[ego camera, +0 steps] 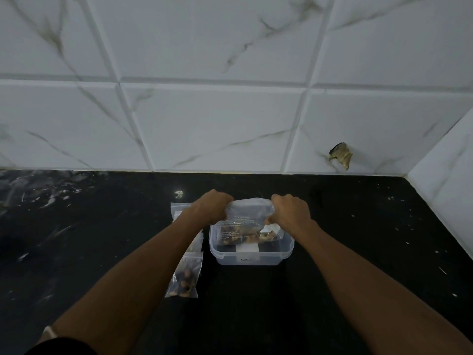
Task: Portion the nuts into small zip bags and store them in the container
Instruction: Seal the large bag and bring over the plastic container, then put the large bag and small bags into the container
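Observation:
A clear zip bag [247,221] with printed text and brown nuts at its bottom hangs over a clear plastic container [249,258] on the black counter. My left hand [213,207] grips the bag's top left corner. My right hand [290,210] grips its top right corner. The bag's lower end dips inside the container. A small zip bag with nuts [184,278] lies flat on the counter left of the container, partly under my left forearm. Another small bag [179,210] lies behind it, mostly hidden by my wrist.
The black counter [358,252] runs back to a white marble-tiled wall [230,111], with a side wall at the right. A broken hole [341,155] shows in the tile low on the right. A small pale speck [178,193] lies near the wall.

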